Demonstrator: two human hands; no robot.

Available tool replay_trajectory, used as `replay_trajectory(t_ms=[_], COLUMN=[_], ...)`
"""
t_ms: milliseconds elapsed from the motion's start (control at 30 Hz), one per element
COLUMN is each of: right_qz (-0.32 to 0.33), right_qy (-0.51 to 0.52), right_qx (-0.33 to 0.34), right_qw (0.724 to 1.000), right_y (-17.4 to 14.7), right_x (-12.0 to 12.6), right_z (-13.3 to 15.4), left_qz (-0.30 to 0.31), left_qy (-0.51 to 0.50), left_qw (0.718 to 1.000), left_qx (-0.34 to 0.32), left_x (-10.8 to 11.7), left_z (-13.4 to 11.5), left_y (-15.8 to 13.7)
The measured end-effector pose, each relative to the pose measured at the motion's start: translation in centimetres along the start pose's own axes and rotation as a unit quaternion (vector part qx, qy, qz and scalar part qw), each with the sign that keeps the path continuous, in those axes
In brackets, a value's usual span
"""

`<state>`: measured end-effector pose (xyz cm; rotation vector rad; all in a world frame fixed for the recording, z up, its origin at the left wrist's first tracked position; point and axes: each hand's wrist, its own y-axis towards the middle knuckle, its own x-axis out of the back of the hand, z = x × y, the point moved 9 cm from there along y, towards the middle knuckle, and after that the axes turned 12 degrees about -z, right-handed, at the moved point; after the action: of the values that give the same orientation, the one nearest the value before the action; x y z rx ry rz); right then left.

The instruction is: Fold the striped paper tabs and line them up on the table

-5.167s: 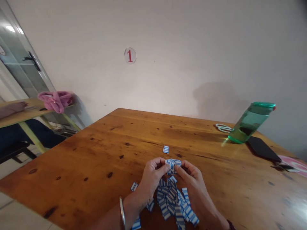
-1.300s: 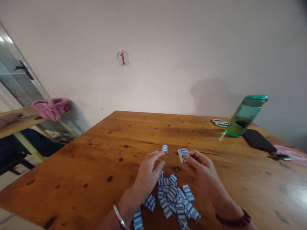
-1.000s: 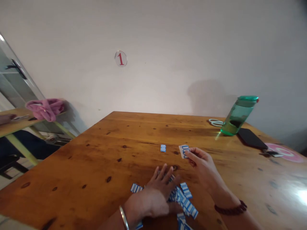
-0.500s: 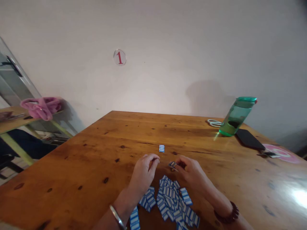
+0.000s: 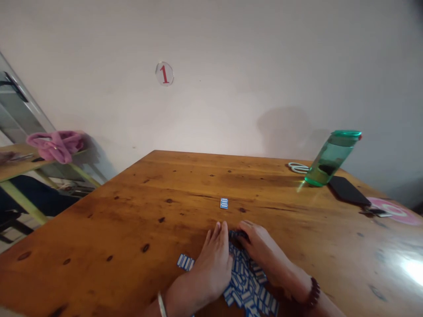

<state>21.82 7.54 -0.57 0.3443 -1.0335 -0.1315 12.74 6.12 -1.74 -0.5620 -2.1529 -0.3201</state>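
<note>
A heap of small flat blue-and-white cards (image 5: 246,281), each with white bars on blue, lies overlapping on the wooden table in front of me. My left hand (image 5: 214,259) rests along the heap's left side, fingers stretched forward and held nearly flat; its palm hides some cards. At the heap's far end, my right hand (image 5: 257,240) is curled, with thumb and fingers closed around a blue-and-white card (image 5: 234,234) that is partly hidden. One loose card (image 5: 185,262) pokes out left of my left hand. Farther off, a single small card (image 5: 224,203) lies by itself.
A green bottle (image 5: 332,158) stands at the back right, near a white cable (image 5: 298,167), a black phone-like slab (image 5: 348,190) and a pink round mat (image 5: 396,210). On another table at left lies a pink fluffy cloth (image 5: 56,145).
My left hand has gone from curled fingers to stretched ones and come down against the heap's left side. My right hand has lowered its card to the heap's far end.
</note>
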Motion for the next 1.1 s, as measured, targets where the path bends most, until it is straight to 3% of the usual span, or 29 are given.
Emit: replay_trajectory(t_ms=[233, 700, 1100], right_qz=[0.004, -0.003, -0.019], right_qy=[-0.009, 0.011, -0.022], right_qx=[-0.001, -0.006, 0.0], right_qw=[1.0, 1.0, 1.0], right_y=[-0.1, -0.1, 0.0], right_x=[0.0, -0.1, 0.0], right_z=[0.0, 0.0, 0.0], left_qz=[-0.009, 0.045, 0.001], left_qy=[0.007, 0.023, -0.033], left_qw=[1.0, 0.998, 0.999], left_qx=[-0.002, 0.021, 0.04], left_x=[0.0, -0.9, -0.3], left_z=[-0.1, -0.3, 0.4], left_y=[-0.3, -0.9, -0.4])
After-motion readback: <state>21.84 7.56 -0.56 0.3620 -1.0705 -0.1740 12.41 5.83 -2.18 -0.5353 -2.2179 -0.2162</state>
